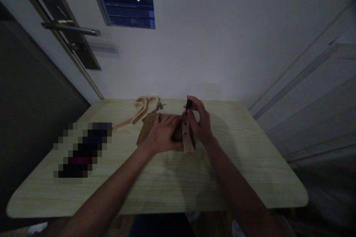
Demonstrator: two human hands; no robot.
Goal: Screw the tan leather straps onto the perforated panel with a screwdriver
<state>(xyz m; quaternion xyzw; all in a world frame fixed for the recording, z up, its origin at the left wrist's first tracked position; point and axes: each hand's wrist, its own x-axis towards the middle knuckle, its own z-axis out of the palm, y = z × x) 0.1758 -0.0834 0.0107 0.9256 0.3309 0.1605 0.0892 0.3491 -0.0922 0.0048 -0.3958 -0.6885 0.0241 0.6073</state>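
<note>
A brown board [144, 129] with a scalloped, perforated end lies at the middle of the table. My left hand [164, 133] spans it, fingers at the far side and thumb at the near side, gripping it. Across the board's right end stands a pale wooden strip [188, 141] with a few dark holes, its near end towards me. My right hand [201, 120] pinches the black handle of a short screwdriver [189, 104], held upright over the strip's far end. The screwdriver's tip is too small to make out.
Curved pale wooden pieces [142, 109] lie behind my left hand, beside a small pile of screws [160, 106]. A blurred-out dark item [86, 150] rests at the table's left. The white door [194, 44] with a lever handle [72, 29] rises behind the table [250, 177].
</note>
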